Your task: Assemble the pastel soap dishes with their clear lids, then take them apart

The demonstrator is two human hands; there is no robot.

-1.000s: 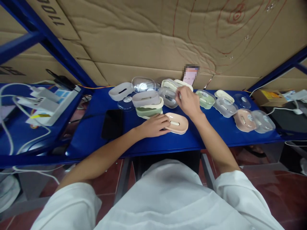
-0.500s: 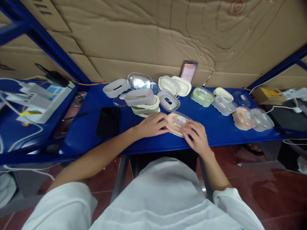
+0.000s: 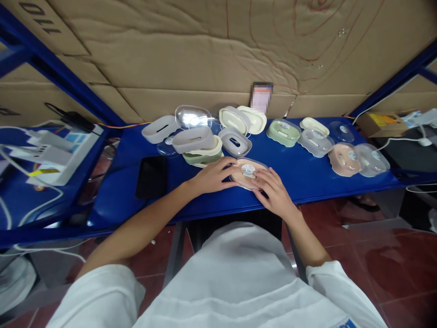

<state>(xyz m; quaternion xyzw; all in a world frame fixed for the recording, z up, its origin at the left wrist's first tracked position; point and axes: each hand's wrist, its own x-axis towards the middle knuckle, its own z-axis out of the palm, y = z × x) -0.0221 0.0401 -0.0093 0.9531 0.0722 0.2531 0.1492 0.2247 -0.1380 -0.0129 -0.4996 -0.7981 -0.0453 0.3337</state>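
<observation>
A peach oval soap box (image 3: 243, 179) with a clear lid and a round white sticker (image 3: 248, 170) lies near the front edge of the blue table. My left hand (image 3: 215, 176) grips its left end, thumb in front and fingers behind. From the right, my right hand (image 3: 275, 191) holds it, its fingers lying over the right part of the lid and its thumb at the front edge. Just behind my left hand are stacked green and cream trays (image 3: 201, 158), with a grey slotted tray (image 3: 235, 141) to their right.
Clear lids (image 3: 193, 116), grey trays (image 3: 159, 129) and cream trays (image 3: 257, 120) lie at the back. Lidded green (image 3: 282, 132) and peach (image 3: 341, 160) boxes stand on the right. A black phone (image 3: 150, 176) lies left; another phone (image 3: 261, 98) leans against the cardboard. A power strip (image 3: 73, 148) is far left.
The view has shifted slightly. My right hand's fingers now reach further over the lid, beside the sticker. My left hand keeps its hold on the left end of the soap box.
</observation>
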